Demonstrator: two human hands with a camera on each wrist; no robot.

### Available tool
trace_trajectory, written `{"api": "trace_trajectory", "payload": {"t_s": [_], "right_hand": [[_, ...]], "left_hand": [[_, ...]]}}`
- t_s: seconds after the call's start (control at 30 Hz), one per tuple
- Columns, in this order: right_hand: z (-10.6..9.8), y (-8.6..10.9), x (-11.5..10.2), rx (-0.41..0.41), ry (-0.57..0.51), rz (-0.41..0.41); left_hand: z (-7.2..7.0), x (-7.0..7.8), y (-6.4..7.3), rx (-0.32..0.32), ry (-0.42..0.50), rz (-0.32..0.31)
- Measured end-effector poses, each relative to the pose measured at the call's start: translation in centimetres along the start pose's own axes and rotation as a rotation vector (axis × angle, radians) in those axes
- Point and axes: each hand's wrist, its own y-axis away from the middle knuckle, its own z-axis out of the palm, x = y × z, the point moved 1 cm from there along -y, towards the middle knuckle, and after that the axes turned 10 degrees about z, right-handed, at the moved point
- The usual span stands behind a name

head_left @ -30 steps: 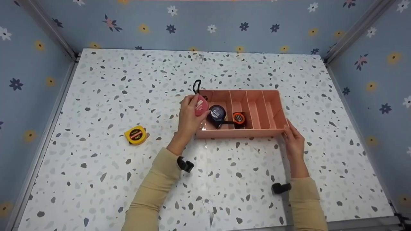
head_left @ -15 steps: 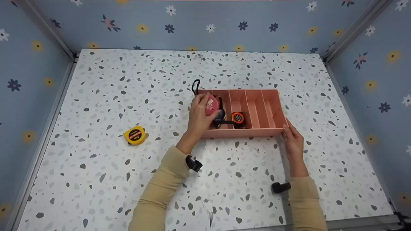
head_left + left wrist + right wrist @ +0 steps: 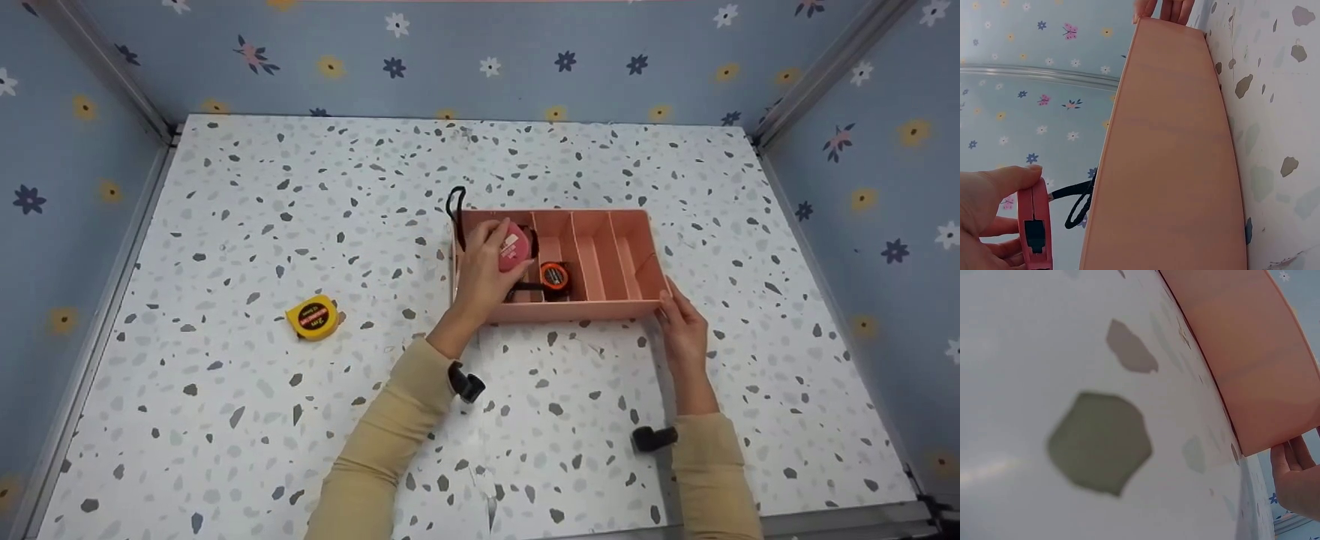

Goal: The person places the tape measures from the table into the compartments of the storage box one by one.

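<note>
The left hand has carried its pinched pink tape measure rightward, seemingly still above the divided box the right hand grips.

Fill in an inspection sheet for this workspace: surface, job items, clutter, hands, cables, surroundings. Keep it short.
Surface: white speckled table.
Job items: divided pink tray on the table; pink tape measure held above the tray's left part; orange-and-black tape measure in one compartment; yellow tape measure on the table, left of the tray.
Clutter: nothing seen.
Hands: left hand holds the pink tape measure; right hand touches the tray's near right corner.
Cables: nothing seen.
Surroundings: blue floral wall panels at the back and both sides.
</note>
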Motion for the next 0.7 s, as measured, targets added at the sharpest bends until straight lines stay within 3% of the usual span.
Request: {"api": "trace_trajectory", "payload": {"t_s": [0.3, 0.53, 0.7], "right_hand": [[0.3, 0.4, -0.5, -0.005, -0.062, 0.018], [-0.1, 0.0, 0.0, -0.023, -0.019, -0.026], [0.1, 0.1, -0.1, -0.014, -0.038, -0.011]], "left_hand": [[0.7, 0.8, -0.1, -0.034, 0.009, 0.004], [1.4, 1.3, -0.2, -0.037, 0.019, 0.039], [1.9, 1.6, -0.5, -0.065, 0.006, 0.046]]}}
